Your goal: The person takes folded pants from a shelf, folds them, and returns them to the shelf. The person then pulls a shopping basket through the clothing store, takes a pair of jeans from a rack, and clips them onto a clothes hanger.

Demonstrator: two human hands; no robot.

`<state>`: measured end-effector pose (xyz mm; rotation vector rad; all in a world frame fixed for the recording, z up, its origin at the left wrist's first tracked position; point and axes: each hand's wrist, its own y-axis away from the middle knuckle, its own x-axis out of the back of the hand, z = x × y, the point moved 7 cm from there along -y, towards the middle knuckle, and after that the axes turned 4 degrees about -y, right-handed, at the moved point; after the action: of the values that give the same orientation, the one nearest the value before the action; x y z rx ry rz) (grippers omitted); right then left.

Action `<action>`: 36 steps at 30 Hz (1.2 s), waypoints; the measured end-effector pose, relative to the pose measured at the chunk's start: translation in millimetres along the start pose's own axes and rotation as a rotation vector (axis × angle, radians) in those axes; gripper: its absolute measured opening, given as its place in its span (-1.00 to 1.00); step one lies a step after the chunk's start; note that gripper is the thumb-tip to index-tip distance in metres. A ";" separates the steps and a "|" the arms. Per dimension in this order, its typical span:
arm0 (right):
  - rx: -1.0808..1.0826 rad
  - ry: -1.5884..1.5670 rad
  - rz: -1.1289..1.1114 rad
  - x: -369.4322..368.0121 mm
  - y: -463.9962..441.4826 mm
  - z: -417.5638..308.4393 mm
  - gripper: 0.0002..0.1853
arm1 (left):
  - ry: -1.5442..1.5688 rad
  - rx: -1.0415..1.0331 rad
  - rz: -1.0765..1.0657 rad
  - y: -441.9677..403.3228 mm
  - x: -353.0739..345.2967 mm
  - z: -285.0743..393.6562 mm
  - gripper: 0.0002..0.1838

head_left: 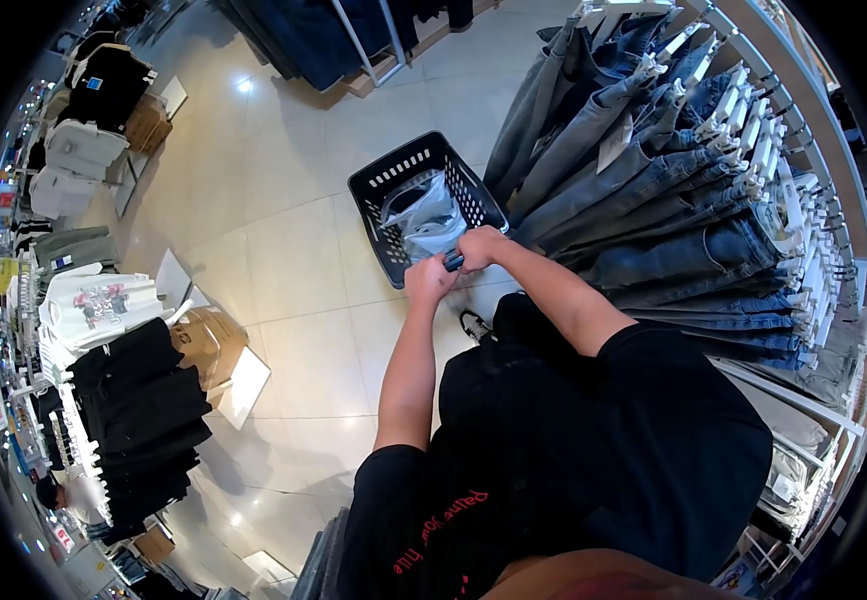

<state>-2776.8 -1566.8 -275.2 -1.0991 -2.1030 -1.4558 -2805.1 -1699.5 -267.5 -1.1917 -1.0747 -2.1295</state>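
Our left hand (pixel 429 280) and right hand (pixel 481 248) seem closed round the black shopping basket (pixel 371 188)'s handle (pixel 453 262); we'd best grip evenly.

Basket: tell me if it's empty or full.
Neither; partly filled. A pale bundle lies inside the basket, and bare stretches of the black slotted walls show around it.

so we've got a packed row of jeans (pixel 653 230) on white hangers (pixel 753 130) down the right side, mostly grey and blue denim. on the left we see black shorts (pixel 138 420) hanging beside a white printed shirt (pixel 103 305), with a cardboard box (pixel 208 345) on the shiny tiled floor (pixel 303 270). up top we spot more dark clothes (pixel 288 45) near a metal frame (pixel 393 45).
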 end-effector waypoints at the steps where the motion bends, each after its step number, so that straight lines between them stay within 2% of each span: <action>1: -0.001 0.005 0.013 4.2 -3.2 -1.1 -0.57 | -0.004 -0.023 0.005 -3.7 4.6 -1.6 -0.61; 11: -0.022 -0.059 0.066 50.9 -38.7 13.0 -0.59 | -0.061 -0.020 -0.039 -64.9 33.0 -13.6 -0.60; 16: 0.007 -0.105 0.077 68.0 -74.8 27.2 -0.59 | -0.045 -0.048 -0.150 -105.7 41.4 -26.3 -0.59; 33: 0.002 -0.241 0.039 149.6 -177.0 73.5 -0.59 | -0.121 -0.084 -0.192 -251.8 94.9 -49.0 -0.56; 36: -0.083 -0.271 0.076 162.5 -185.6 87.1 -0.60 | -0.128 -0.088 -0.212 -274.1 96.1 -48.0 -0.54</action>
<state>-3009.3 -1455.3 -319.1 -1.4646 -2.1647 -1.4384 -3071.2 -1581.2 -310.9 -1.3216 -1.2221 -2.3081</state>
